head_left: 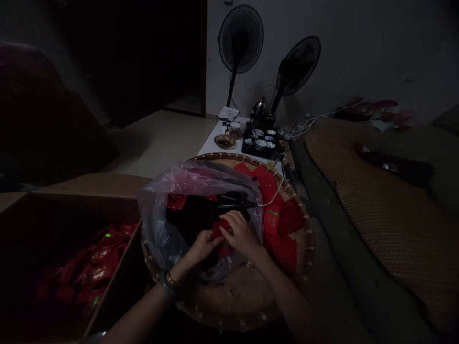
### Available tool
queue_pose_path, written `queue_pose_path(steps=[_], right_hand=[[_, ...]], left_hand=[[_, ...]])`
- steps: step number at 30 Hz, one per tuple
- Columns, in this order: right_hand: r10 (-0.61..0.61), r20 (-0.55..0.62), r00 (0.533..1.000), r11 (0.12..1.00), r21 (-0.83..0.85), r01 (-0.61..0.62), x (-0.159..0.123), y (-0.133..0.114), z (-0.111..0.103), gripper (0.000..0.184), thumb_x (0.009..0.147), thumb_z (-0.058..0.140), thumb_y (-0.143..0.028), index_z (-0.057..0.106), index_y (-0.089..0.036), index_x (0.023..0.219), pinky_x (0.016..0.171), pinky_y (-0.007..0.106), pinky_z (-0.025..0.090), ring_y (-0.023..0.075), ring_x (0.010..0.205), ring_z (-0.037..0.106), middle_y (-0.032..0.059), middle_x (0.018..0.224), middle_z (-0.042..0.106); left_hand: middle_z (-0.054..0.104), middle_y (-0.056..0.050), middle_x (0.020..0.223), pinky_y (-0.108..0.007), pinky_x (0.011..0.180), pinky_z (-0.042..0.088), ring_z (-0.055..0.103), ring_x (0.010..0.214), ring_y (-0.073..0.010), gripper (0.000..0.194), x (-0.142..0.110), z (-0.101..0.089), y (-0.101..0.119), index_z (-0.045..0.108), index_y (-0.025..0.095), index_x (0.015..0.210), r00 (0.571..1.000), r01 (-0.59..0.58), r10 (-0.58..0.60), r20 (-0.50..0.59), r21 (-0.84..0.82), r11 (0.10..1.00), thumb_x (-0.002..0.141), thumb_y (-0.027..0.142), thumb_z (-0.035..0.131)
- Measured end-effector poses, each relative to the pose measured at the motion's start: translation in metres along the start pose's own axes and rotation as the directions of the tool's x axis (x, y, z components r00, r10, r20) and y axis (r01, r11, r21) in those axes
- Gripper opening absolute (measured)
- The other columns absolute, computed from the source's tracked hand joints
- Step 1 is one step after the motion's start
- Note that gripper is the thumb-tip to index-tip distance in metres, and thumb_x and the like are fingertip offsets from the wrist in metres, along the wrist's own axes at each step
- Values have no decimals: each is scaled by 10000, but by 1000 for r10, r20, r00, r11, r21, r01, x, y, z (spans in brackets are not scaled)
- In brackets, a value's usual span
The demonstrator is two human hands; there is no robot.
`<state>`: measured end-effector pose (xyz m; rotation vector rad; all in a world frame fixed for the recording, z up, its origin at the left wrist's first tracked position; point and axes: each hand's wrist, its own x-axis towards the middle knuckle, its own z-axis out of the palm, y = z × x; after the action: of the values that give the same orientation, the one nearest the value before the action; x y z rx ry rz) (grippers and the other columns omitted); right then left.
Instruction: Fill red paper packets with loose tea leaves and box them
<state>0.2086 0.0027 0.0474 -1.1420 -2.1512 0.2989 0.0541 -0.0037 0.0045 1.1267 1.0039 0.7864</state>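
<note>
Between the fingers of both hands is a small red packet (217, 230). My left hand (203, 246) pinches its lower left side, while my right hand (239, 232) curls over its right side and partly covers it. Just beyond the hands lies a slim black tool like a hair straightener (238, 205), with a red light and a white cord (274, 197). Around them a clear plastic bag (158, 229) spreads open on a round woven bamboo tray (233, 298), its dark inside holding more red packets (175, 201). A red envelope with gold print (271, 220) lies at the right.
A cardboard box (118, 263) with many red packets (102, 255) stands at the left. Behind the tray, a white table (211, 145) bears a black tea tray (247, 149) with cups. Two fans (241, 40) stand behind; a sofa with a woven mat (373, 205) is at the right.
</note>
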Motion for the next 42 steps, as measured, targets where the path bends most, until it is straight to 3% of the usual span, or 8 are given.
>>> queue_pose_path(steps=[3, 10, 16, 20, 27, 34, 37, 42], right_hand=[[5, 32, 999, 1000, -19, -4, 1, 2, -3, 329, 845, 531, -218, 573, -204, 1170, 867, 384, 480, 221, 996, 514, 92, 1000, 584], [-90, -32, 995, 994, -60, 88, -7, 6, 3, 345, 882, 470, -169, 545, -209, 1217, 893, 378, 466, 208, 1031, 498, 92, 1062, 583], [-60, -65, 996, 998, -8, 60, -9, 5, 0, 169, 844, 564, -208, 635, -187, 997, 835, 355, 478, 203, 964, 510, 80, 958, 592], [25, -56, 998, 997, -75, -29, -9, 6, -2, 88, 797, 635, -250, 637, -170, 760, 694, 334, 472, 197, 815, 496, 69, 812, 550], [-64, -67, 996, 998, -7, 64, -19, 12, -2, 181, 881, 458, -131, 624, -181, 828, 722, 332, 468, 181, 794, 516, 59, 796, 606], [127, -26, 992, 987, 104, -123, -29, 12, -4, 51, 800, 573, -202, 617, -183, 785, 704, 300, 487, 171, 796, 566, 62, 825, 580], [172, 30, 985, 981, 90, -174, -33, 12, -2, 156, 771, 626, -258, 573, -188, 642, 652, 276, 463, 167, 737, 548, 33, 715, 547], [396, 84, 914, 894, 190, -405, -39, 13, 3, 150, 819, 547, -291, 561, -193, 705, 649, 267, 432, 148, 670, 523, 9, 683, 556]], left_hand=[[553, 9, 536, -196, 484, 325, 421, 496, -90, 363, 0, -1, -1, 620, 105, 610, 1000, 16, -15, -6, 61, 998, 643, 461, 683], [545, 25, 553, -211, 541, 363, 433, 525, -87, 425, 1, -1, 0, 593, 101, 626, 996, 60, -58, 68, -35, 998, 583, 509, 704], [502, 36, 543, -206, 522, 350, 403, 520, -82, 383, 0, -2, -3, 577, 106, 617, 995, 37, -46, 89, 99, 994, 647, 482, 644], [503, 34, 531, -193, 476, 313, 400, 507, -86, 302, -2, -3, -5, 606, 105, 637, 998, 27, -46, 51, 325, 945, 697, 400, 589], [601, 3, 598, -200, 508, 374, 491, 538, -111, 323, 0, -6, -2, 673, 100, 743, 994, 13, 14, -108, 245, 969, 689, 412, 607], [612, 8, 568, -189, 477, 345, 499, 523, -110, 320, -5, -8, 2, 709, 124, 728, 998, 2, 20, -52, 401, 916, 745, 407, 561], [621, 2, 565, -195, 491, 353, 518, 530, -119, 333, -7, -9, 6, 722, 134, 744, 1000, -28, 28, 6, 457, 889, 765, 417, 549], [704, -40, 753, -235, 614, 440, 595, 655, -157, 356, -8, -21, 11, 721, 146, 938, 1000, -20, 20, 3, 308, 951, 737, 405, 584]])
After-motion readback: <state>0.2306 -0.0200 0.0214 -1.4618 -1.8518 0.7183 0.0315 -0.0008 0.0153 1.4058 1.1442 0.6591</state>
